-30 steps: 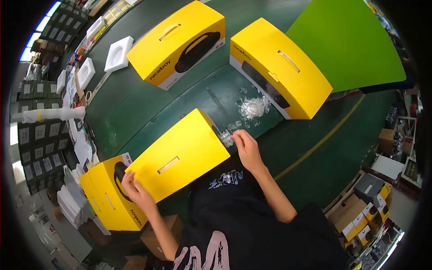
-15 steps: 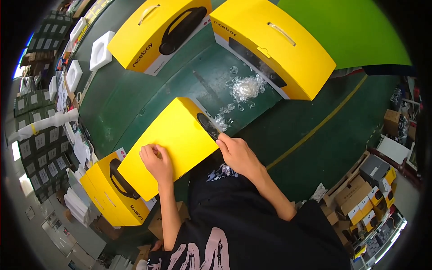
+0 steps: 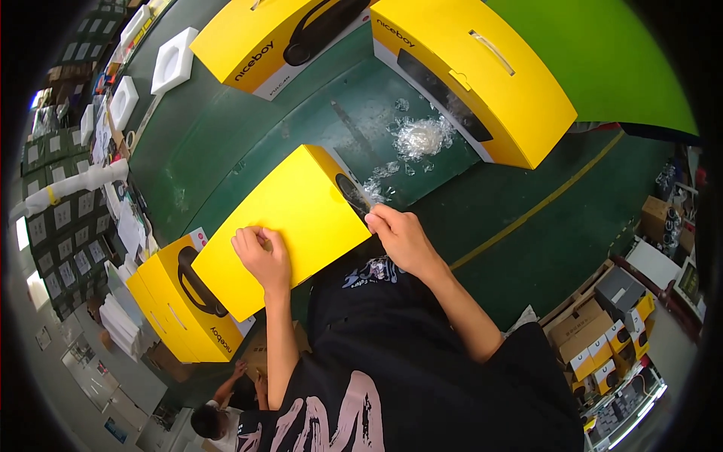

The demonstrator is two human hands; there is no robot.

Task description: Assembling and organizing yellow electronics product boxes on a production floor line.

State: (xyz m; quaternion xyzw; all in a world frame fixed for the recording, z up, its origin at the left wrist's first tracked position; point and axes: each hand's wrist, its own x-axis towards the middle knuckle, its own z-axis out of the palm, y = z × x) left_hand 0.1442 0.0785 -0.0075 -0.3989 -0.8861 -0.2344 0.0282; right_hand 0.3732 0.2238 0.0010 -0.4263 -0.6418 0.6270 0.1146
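In front of me a yellow box lies aslant on the green table, its plain face up and a dark picture on its right end. My left hand rests on that face, fingers curled in; whether anything is between them is hidden. At the right end, my right hand has thumb and fingers closed on the box's edge. Under the near left corner of this box is another yellow box with a headset picture.
Two large yellow boxes, a left one and a right one, stand at the far side. Crumpled clear plastic lies before them. White foam pieces sit far left. Another person is at lower left; cartons are stacked at right.
My view has shifted slightly, so the far boxes sit higher in it. Another person has come into sight at lower left. Both hands keep nearly the same places on the box.
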